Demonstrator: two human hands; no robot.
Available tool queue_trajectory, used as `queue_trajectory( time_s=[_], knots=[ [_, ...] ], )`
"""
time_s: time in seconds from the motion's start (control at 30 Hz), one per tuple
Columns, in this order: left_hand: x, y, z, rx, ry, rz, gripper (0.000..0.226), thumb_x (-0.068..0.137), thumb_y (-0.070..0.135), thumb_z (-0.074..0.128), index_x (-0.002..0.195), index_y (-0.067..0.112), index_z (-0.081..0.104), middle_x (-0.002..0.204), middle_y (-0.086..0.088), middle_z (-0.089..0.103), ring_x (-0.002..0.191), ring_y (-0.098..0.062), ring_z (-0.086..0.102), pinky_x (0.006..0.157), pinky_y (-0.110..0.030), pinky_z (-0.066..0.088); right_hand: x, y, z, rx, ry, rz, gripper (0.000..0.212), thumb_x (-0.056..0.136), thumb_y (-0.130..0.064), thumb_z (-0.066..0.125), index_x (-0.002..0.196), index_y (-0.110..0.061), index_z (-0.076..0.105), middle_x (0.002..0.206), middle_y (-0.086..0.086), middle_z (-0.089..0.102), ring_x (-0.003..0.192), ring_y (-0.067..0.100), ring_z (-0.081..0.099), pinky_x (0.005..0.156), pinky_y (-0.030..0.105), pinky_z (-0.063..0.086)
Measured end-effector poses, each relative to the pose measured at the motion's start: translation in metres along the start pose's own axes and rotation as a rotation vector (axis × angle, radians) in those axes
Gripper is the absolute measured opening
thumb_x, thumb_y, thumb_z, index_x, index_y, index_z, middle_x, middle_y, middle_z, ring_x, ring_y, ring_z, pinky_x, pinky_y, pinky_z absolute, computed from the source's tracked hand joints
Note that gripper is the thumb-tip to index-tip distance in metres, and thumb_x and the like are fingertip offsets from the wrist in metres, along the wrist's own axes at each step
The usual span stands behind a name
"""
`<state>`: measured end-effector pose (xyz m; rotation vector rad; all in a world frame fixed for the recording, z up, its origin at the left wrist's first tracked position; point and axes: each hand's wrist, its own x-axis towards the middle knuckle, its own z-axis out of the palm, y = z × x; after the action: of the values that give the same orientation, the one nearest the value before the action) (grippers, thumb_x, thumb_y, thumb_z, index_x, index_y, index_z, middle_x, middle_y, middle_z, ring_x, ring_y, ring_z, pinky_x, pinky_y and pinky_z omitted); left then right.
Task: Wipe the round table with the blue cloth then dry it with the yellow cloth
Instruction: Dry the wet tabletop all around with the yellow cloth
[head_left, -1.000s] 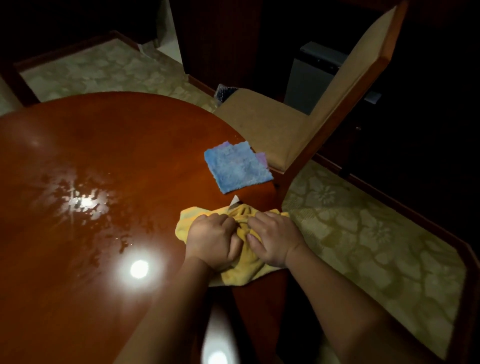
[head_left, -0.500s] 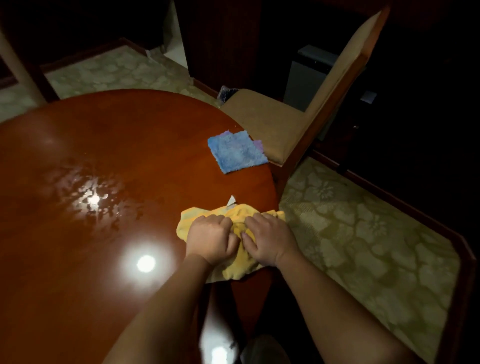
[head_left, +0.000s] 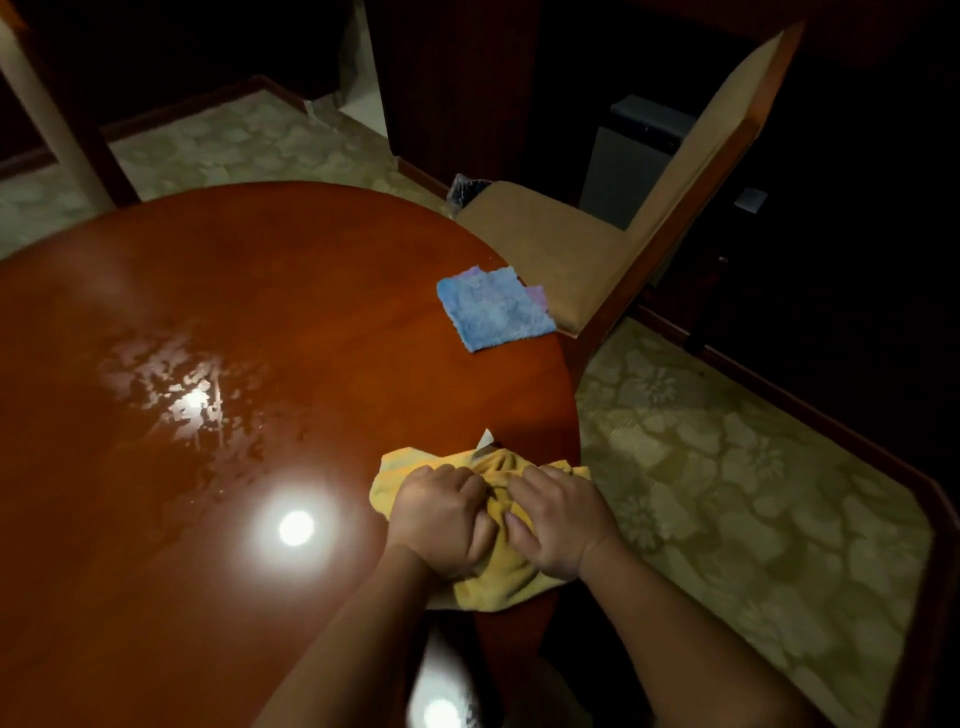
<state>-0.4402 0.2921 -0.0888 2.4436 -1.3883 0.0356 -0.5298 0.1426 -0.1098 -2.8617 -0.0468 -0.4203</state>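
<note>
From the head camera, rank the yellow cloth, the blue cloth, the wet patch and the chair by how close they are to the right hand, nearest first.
1. yellow cloth: gripped under the right hand, at the table's near edge.
2. blue cloth: ahead, near the far edge.
3. wet patch: far left on the table.
4. chair: beyond the blue cloth, off the table.

1. The left hand (head_left: 441, 519) sits just below the frame's centre, knuckles up, fingers curled shut on yellow fabric.
2. The right hand (head_left: 558, 519) lies just beside it to the right, fingers likewise bent down and gripping, thumb tucked toward the left hand.
3. Both bare forearms rise from the lower edge of the frame, converging toward the hands.
</note>
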Motion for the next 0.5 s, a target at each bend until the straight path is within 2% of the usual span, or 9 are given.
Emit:
queue_trajectory(
  time_s=[0.2,0.5],
  knots=[
    [0.048,-0.024,0.005,0.004,0.008,0.044,0.03,0.072,0.033,0.043,0.06,0.011,0.058,0.057,-0.005,0.055,0.048,-0.026,0.05,0.05,-0.028,0.033,0.036,0.027,0.003,-0.03,0.014,0.056,0.032,0.079,-0.041,0.043,0.081,-0.015,0.061,0.074,0.002,0.057,0.065,0.022,0.057,0.048,0.026,0.04],
    [0.101,-0.041,0.008,0.026,0.043,-0.002,0.027,0.069,0.031,0.043,0.058,0.01,0.056,0.055,-0.006,0.052,0.048,-0.029,0.05,0.048,-0.031,0.035,0.085,0.068,0.011,-0.012,0.047,0.038,0.033,0.079,-0.04,0.044,0.084,-0.013,0.063,0.074,0.005,0.058,0.065,0.028,0.059,0.051,0.03,0.045]
  ],
)
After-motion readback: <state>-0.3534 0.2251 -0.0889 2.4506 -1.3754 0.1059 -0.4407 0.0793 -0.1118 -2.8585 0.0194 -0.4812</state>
